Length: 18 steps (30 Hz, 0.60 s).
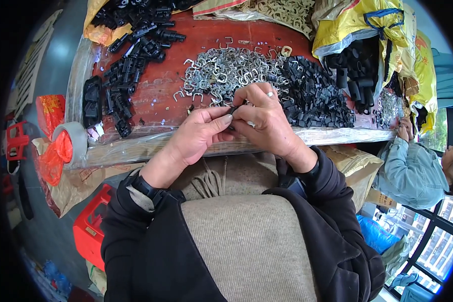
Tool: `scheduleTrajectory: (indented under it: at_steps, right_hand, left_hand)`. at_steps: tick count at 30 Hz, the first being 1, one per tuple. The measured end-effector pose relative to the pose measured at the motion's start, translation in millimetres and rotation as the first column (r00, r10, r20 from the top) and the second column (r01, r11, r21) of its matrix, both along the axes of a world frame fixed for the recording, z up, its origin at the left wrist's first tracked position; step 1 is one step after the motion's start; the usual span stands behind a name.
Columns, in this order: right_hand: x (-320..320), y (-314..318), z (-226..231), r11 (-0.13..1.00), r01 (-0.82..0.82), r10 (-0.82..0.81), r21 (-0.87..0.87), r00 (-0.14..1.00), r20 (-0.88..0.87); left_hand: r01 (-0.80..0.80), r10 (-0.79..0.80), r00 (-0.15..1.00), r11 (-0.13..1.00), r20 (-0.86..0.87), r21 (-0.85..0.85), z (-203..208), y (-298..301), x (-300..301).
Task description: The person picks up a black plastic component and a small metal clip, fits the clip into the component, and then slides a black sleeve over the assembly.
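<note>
My left hand (200, 132) and my right hand (267, 121) meet over the table's near edge, fingers pinched together. Between the fingertips is a small black part (232, 111), mostly hidden, so its exact kind does not show. Just beyond my hands lies a heap of silvery U-shaped metal clips (219, 68). Beside it, to the right, spreads a heap of small black plastic pieces (314, 95). On the left, black tube-shaped plastic assemblies (123, 75) run along the red tabletop (158, 93).
A yellow sack (355, 25) at the back right spills black tubular parts (360, 75). A tape roll (70, 146) and an orange bag (58, 158) hang at the left corner. A red stool (90, 226) stands lower left. Another person (412, 168) works at the far right.
</note>
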State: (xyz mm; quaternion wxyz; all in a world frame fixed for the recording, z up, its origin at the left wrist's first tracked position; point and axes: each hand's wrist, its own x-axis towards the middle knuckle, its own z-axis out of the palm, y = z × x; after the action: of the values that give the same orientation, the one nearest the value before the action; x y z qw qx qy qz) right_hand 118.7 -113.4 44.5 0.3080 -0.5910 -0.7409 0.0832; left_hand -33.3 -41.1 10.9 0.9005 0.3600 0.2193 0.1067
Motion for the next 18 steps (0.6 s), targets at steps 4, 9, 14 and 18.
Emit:
scheduleTrajectory:
  at_steps: [4,9,14,18]
  right_hand:
    - [14.9,5.8,-0.1,0.998,-0.064,0.069,0.026,0.949,-0.307]
    - [46.3,1.8,-18.2,0.96,0.279,-0.277,0.02,0.94,0.199]
    - [56.6,1.8,-37.5,0.939,0.338,-0.294,-0.069,0.889,0.35]
    - [58.9,1.1,-33.5,0.942,0.323,-0.317,-0.091,0.946,0.074]
  left_hand:
    - [0.0,0.015,0.997,0.982,0.08,-0.188,-3.0,6.8,-2.8]
    - [-0.014,0.048,0.993,0.958,0.112,-0.285,-6.3,9.5,-3.2]
    - [-0.024,0.057,0.993,0.957,0.106,-0.289,-3.2,10.6,-2.4]
    - [-0.055,0.091,0.989,0.956,0.114,-0.288,-3.4,8.0,-4.6]
